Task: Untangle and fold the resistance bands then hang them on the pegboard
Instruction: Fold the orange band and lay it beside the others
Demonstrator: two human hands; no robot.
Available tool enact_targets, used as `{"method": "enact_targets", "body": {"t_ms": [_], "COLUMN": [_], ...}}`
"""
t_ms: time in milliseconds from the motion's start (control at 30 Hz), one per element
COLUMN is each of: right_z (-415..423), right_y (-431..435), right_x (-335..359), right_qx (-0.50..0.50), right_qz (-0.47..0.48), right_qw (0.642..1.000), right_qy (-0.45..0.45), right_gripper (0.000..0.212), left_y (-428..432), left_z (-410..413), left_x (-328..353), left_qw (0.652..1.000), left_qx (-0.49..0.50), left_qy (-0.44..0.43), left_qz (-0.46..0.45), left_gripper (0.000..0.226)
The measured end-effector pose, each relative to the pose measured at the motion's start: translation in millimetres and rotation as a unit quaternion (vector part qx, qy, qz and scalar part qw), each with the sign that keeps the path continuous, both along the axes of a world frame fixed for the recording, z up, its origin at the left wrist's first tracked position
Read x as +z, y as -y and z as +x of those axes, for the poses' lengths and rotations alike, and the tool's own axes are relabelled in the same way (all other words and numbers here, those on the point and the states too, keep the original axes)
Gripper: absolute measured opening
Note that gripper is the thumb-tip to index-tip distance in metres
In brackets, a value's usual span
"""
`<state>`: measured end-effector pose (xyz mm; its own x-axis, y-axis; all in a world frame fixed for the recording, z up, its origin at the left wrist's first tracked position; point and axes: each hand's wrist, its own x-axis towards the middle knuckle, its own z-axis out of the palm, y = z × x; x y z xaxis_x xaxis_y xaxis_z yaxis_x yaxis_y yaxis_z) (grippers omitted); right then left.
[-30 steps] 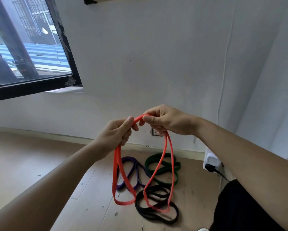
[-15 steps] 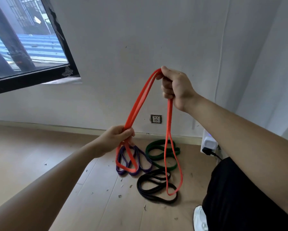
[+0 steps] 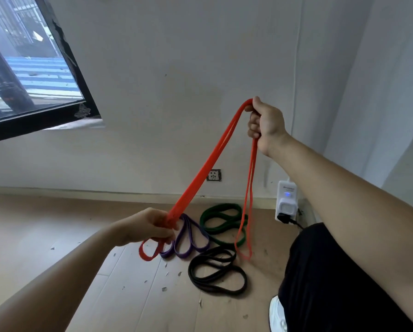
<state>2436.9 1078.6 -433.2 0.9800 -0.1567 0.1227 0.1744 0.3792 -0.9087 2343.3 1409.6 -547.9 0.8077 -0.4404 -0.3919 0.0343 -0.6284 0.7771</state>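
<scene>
A red resistance band stretches taut between both hands. My right hand grips its top fold, raised in front of the wall. My left hand is closed on the doubled band lower down; a short red loop hangs under it. A long loop of the same band dangles from my right hand nearly to the floor. On the floor lie a purple band, a green band and a black band, each in loose loops. No pegboard is in view.
A black-framed window fills the upper left. A wall socket sits low on the wall, and a white plugged-in device with a cable stands in the corner. Small debris dots the wooden floor. My shoe shows at the lower right.
My hands were together at chest height; now the right hand is raised and the left is lower, so the red band is pulled long and straight between them. The camera tilted.
</scene>
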Motion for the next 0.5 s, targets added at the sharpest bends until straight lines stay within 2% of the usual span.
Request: {"method": "enact_targets", "body": {"t_ms": [67,167,367,500], "right_z": [2.1,4.3,10.7,16.1], "right_y": [2.8,6.7,8.5,10.6], "right_x": [-0.4,-1.7,-15.6,-24.0], "right_qx": [-0.007,-0.017,-0.075,-0.096], "right_qz": [-0.004,-0.016,-0.08,-0.109], "right_qw": [1.0,1.0,0.994,0.989], "right_qy": [0.003,0.003,-0.016,-0.033], "right_gripper": [0.036,0.035,0.035,0.034], "left_y": [-8.9,-26.1,-52.6,-64.6], "left_z": [0.6,3.0,-1.9,2.7], "left_x": [-6.9,-11.9,0.8,5.8], "left_qw": [0.997,0.992,0.98,0.941], "left_qx": [-0.015,0.036,0.194,0.307], "left_qy": [0.008,0.037,-0.021,-0.022], "left_qz": [0.077,0.119,-0.03,-0.137], "left_gripper": [0.013,0.012,0.048,0.044]}}
